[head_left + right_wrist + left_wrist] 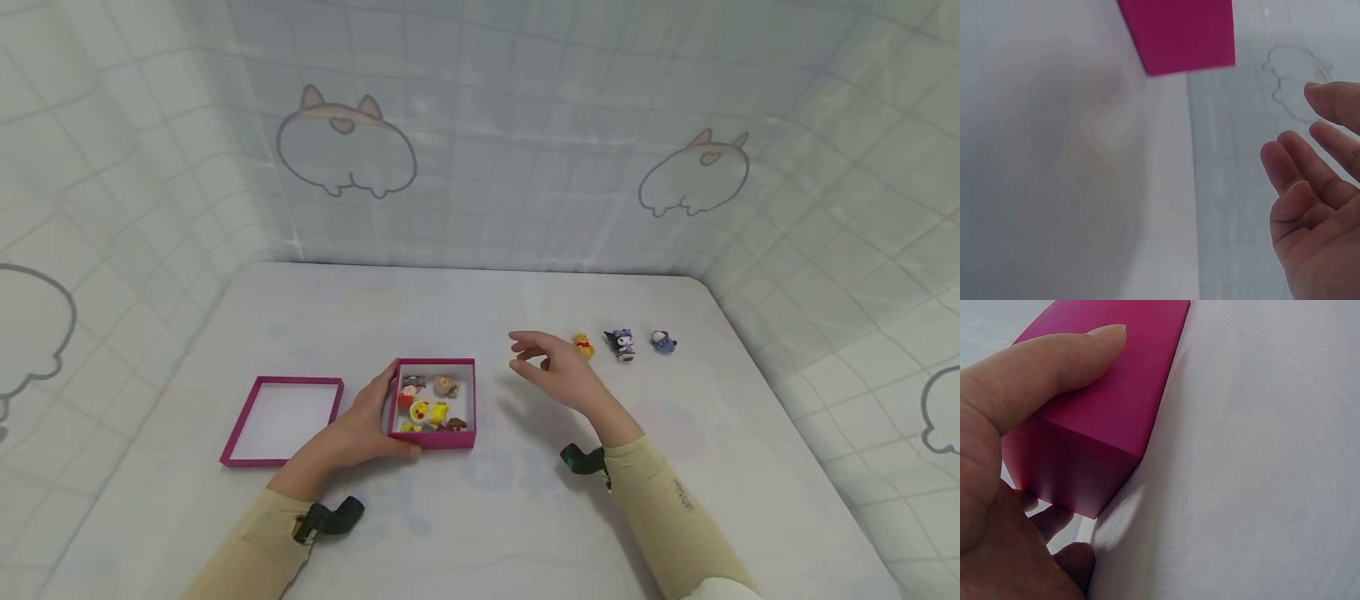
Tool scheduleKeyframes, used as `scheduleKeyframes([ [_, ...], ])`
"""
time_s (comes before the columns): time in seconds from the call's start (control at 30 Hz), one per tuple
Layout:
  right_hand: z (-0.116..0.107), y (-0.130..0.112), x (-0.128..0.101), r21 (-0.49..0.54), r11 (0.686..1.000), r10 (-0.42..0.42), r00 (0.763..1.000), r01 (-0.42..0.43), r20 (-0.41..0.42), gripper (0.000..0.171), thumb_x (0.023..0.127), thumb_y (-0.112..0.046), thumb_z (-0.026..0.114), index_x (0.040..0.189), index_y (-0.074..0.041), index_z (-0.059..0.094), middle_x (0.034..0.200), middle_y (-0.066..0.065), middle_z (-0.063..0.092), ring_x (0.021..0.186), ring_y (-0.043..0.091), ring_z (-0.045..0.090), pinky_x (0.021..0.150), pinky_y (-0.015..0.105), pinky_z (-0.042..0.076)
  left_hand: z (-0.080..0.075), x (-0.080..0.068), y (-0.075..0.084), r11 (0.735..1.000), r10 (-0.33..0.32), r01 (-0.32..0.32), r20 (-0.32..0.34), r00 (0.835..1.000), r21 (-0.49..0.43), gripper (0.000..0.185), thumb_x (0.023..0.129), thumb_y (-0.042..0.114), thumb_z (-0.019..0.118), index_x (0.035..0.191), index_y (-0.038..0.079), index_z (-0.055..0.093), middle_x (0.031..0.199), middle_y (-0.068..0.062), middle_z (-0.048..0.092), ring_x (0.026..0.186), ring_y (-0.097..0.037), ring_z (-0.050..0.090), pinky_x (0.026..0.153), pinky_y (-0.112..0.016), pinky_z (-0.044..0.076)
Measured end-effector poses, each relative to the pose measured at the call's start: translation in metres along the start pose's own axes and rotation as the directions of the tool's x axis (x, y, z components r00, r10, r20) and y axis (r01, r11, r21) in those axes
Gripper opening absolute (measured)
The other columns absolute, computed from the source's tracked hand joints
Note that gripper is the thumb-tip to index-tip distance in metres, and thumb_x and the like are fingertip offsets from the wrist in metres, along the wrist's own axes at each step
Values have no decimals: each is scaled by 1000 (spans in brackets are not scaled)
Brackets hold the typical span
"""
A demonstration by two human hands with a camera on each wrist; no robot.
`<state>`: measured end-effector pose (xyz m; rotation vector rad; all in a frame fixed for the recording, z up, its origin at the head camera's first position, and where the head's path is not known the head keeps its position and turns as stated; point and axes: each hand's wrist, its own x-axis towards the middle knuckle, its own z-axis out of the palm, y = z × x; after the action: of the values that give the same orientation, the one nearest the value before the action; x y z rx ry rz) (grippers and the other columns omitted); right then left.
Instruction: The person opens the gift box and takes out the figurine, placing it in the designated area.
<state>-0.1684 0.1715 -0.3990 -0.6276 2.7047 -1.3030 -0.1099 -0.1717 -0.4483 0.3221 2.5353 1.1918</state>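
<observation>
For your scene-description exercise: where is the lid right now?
In the head view, the lid lies open side up on the table's left part, just left of the left hand holding the box.

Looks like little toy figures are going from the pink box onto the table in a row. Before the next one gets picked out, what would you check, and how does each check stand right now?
1. Box held steady: ok, the left hand grips its near left corner.
2. Right hand free: ok, its fingers are loosely spread and hold nothing.
3. Figures left in the box: ok, several show, among them a yellow figure.
4. Space in the row: ok, the three figures stand apart, with bare table beside them.
5. Lid out of the way: ok, it lies open side up, left of the box.
6. Whether the boxed figures are tangled: cannot tell.
</observation>
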Motion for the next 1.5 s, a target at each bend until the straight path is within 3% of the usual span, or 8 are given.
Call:
scheduleKeyframes([
  [0.37,23,-29,16,10,989,-146,979,146,141,42,94,-27,70,135,-22,60,118,3,67,100,2,61,80,32,53,0,1,4,1000,-1,1,-2,1000,8,139,60,48,92,160,22,-2,162,-14,13,146,-39,14,108,-66,27],
  [0.7,42,-47,29,13,967,-250,936,254,247,38,95,-20,68,133,-18,62,118,2,68,100,2,60,74,30,51,0,0,3,1000,6,-6,-8,1000,-1,140,60,50,92,159,19,-1,161,-15,15,144,-39,18,108,-66,27],
  [0.87,52,-51,30,4,955,-285,912,297,295,36,94,-18,70,129,-12,65,118,2,68,103,7,60,84,38,54,-1,-1,2,1000,24,-24,-9,1000,-16,139,61,48,92,159,19,-2,160,-16,15,144,-39,18,109,-66,25],
  [1.03,61,-51,31,-24,928,-340,873,371,350,33,95,-19,69,126,-9,66,115,2,67,101,16,60,88,36,53,-1,-1,2,999,22,-22,0,1000,-24,138,62,49,91,159,22,-3,160,-15,15,143,-38,19,107,-66,29],
  [1.17,65,-52,30,-9,919,-363,856,394,368,31,95,-15,68,125,-9,67,117,4,67,103,20,61,89,35,53,-1,-1,2,999,37,-37,-7,999,-26,137,63,48,91,159,20,-2,160,-15,15,143,-37,19,108,-65,28],
  [1.37,73,-54,29,-111,916,-316,863,386,395,31,93,-20,71,123,-16,69,120,-6,66,106,11,61,91,33,49,-1,-2,3,999,30,-30,-7,1000,-14,137,64,49,90,159,18,-3,161,-17,15,143,-38,18,109,-65,26],
  [1.5,76,-56,29,-181,915,-265,876,360,402,33,92,-27,72,124,-19,70,119,-9,67,106,6,59,89,39,42,-1,-1,3,999,36,-36,-8,999,-23,137,63,48,90,159,19,-2,161,-15,14,143,-37,19,110,-64,26],
])
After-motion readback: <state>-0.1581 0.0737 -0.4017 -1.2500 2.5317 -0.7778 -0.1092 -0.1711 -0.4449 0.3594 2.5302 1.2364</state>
